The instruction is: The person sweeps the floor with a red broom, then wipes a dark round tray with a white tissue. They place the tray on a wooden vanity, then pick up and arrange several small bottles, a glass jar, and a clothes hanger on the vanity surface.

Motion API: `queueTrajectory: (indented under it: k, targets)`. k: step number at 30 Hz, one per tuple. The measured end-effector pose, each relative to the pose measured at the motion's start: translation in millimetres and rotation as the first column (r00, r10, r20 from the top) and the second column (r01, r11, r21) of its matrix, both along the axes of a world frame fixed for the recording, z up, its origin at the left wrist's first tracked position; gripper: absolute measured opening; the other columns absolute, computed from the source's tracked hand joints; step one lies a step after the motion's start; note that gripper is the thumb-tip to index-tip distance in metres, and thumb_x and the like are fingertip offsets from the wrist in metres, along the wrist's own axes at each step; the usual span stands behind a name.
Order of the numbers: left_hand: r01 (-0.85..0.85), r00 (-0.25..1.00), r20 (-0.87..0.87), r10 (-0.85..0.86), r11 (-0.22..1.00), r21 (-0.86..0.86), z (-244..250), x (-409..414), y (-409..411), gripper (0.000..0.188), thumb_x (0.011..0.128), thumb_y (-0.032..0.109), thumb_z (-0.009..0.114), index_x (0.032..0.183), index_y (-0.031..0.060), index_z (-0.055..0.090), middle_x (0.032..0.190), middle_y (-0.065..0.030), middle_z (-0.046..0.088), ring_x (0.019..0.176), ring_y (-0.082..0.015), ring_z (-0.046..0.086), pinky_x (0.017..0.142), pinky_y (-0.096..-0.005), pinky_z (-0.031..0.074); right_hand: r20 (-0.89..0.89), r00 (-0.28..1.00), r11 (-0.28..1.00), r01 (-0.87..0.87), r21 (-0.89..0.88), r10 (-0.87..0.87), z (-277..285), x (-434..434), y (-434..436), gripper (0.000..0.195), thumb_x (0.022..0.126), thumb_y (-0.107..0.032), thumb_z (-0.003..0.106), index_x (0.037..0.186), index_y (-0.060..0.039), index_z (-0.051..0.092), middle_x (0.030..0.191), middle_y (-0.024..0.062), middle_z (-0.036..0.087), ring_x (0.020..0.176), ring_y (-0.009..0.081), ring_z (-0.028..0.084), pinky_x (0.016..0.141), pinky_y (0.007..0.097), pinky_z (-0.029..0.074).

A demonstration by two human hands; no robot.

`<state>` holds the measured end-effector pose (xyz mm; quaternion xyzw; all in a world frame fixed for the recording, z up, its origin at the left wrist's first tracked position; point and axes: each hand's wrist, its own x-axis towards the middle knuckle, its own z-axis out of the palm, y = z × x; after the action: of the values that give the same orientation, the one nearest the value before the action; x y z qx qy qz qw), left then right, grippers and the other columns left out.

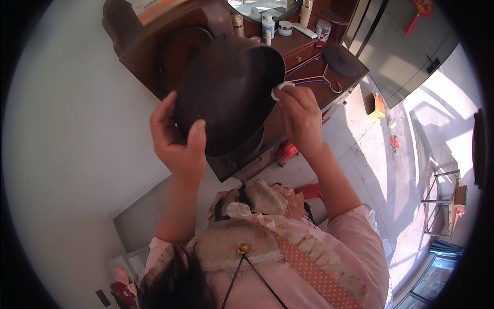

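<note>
A dark, round, deep object [227, 92], perhaps a pot or a hat, is tilted over the dressing table. My left hand [179, 135] grips its near left side, thumb on the front face and fingers behind. At its right rim, my right hand [299, 112] pinches a small white piece [285, 89], perhaps a pad or folded cloth. Below the tilted object, another dark curved surface [239, 145] shows in part; whether it belongs to the same object I cannot tell. Clothes hangers [316, 81] lie just beyond my right hand.
The wooden dressing table [357, 69] carries a dark flat disc [340, 61], a white bottle [268, 27], a cream jar [285, 28] and other containers below a mirror [266, 7]. A wall stands at left. A yellow box [376, 106] and a red item [286, 150] are on the floor.
</note>
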<state>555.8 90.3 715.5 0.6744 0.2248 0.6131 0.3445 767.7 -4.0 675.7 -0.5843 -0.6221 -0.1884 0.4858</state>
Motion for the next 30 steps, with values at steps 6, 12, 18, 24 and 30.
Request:
queueTrajectory:
  k: [6,12,18,24,30]
  targets:
    - [-0.215,0.952,0.204,0.23,0.972,-0.093,35,-25,7,0.047,0.08,0.004,0.053,0.125,-0.0043,0.046,0.111,-0.0134,0.057,0.101,-0.019,0.058,0.089,-0.0312,0.049,-0.148,0.961,0.953,-0.257,-0.161,0.234,-19,-26,0,0.015,0.076,0.0,0.062,0.091,-0.001,0.065,0.089,0.0116,0.061,0.083,0.0298,0.059,0.075,0.0365,0.049]
    - [-0.148,0.871,0.35,0.346,0.862,-0.485,25,-77,10,0.047,0.09,0.026,0.051,0.129,0.0015,0.045,0.117,-0.0162,0.057,0.11,-0.0268,0.057,0.093,-0.0359,0.05,-0.612,0.763,0.836,-0.185,-0.516,-0.208,-77,24,-6,0.023,0.082,-0.005,0.061,0.104,0.0015,0.064,0.09,0.0177,0.065,0.08,0.029,0.065,0.074,0.0362,0.051]
    - [0.544,0.783,0.603,0.152,0.301,-0.783,-74,-148,9,0.05,0.092,0.04,0.047,0.126,0.004,0.054,0.128,-0.015,0.055,0.119,-0.0288,0.052,0.102,-0.0426,0.043,-0.307,0.945,0.761,-0.28,-0.585,0.112,-122,-5,59,0.024,0.079,-0.006,0.058,0.101,0.0018,0.065,0.096,0.0215,0.063,0.088,0.0349,0.063,0.08,0.0389,0.05]
    - [0.632,0.728,0.673,0.131,0.251,-0.733,-158,-162,-13,0.035,0.088,0.017,0.047,0.115,-0.0011,0.058,0.116,-0.0173,0.062,0.103,-0.0321,0.062,0.094,-0.045,0.05,0.081,0.995,0.733,0.017,-0.68,0.052,-196,-29,126,0.04,0.077,-0.004,0.054,0.116,0.002,0.056,0.116,0.0224,0.058,0.097,0.0389,0.06,0.085,0.0435,0.049]
    - [0.794,0.584,0.805,0.109,0.132,-0.594,-193,-139,-33,0.037,0.095,0.026,0.044,0.12,0.0027,0.057,0.128,-0.0139,0.056,0.117,-0.0251,0.055,0.098,-0.0398,0.045,0.123,0.837,0.661,-0.322,-0.677,0.534,-212,-56,123,0.035,0.079,-0.007,0.053,0.113,-0.0005,0.058,0.108,0.0235,0.06,0.095,0.0394,0.06,0.082,0.0424,0.05]
